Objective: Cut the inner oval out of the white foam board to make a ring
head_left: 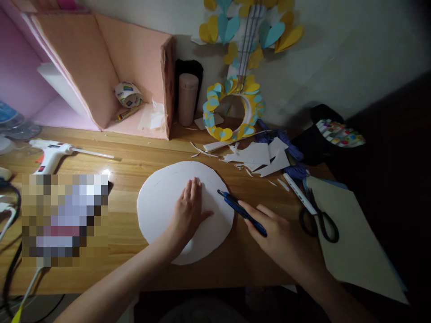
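Observation:
A round white board (158,193) with a slightly uneven edge lies flat on the wooden table. My left hand (190,204) presses on its middle, fingers stretched out and thumb spread to the right. In my right hand (269,224) is a blue and black utility knife (244,213), its tip pointing up and left over the board's right side. Whether the tip touches the board I cannot tell. White offcuts (252,154) are scattered behind the board, to the right.
Scissors (319,220) and cream sheets (357,233) lie at the right. A glue gun (54,154) is at the left, above a pixelated area. Behind stand a peach box (134,54), a pink bottle (187,98) and a ring with yellow and blue paper hearts (210,110).

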The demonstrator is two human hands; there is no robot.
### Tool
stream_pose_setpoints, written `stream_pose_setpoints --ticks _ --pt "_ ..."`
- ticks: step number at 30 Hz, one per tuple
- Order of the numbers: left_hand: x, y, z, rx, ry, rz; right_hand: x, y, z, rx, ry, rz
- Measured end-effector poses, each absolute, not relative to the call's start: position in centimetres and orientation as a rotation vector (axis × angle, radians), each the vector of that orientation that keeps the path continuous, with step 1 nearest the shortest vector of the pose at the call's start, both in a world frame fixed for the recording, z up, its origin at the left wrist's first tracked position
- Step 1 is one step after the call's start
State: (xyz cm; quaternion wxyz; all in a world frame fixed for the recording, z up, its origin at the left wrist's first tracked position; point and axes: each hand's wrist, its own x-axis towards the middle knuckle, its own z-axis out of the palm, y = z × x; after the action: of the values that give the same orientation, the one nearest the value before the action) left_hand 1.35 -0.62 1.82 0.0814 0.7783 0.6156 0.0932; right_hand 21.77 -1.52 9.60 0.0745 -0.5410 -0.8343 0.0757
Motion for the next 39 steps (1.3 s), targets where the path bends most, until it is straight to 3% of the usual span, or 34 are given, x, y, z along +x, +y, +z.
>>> stream_pose_setpoints --ticks 16,20,24,29,39 --pt "0.7 -0.9 2.7 2.334 1.757 0.287 23.8 -5.0 8.9 -1.781 -1.992 0.322" --pt "-1.8 -3.8 4.4 2.186 1.955 0.499 24.6 -3.3 6.4 -1.733 -1.550 0.693" --pt "-6.3 -9.3 4.6 1.678 2.252 0.762 23.9 -1.1 2.7 -1.568 -1.345 1.025" --pt "-9.5 -14.0 3.1 1.024 1.965 0.961 22.4 -1.7 1.9 -1.444 -1.271 1.227" --pt "-10.1 -6.2 2.9 0.820 1.857 1.187 20.1 -13.3 1.7 -1.463 -1.146 1.452"
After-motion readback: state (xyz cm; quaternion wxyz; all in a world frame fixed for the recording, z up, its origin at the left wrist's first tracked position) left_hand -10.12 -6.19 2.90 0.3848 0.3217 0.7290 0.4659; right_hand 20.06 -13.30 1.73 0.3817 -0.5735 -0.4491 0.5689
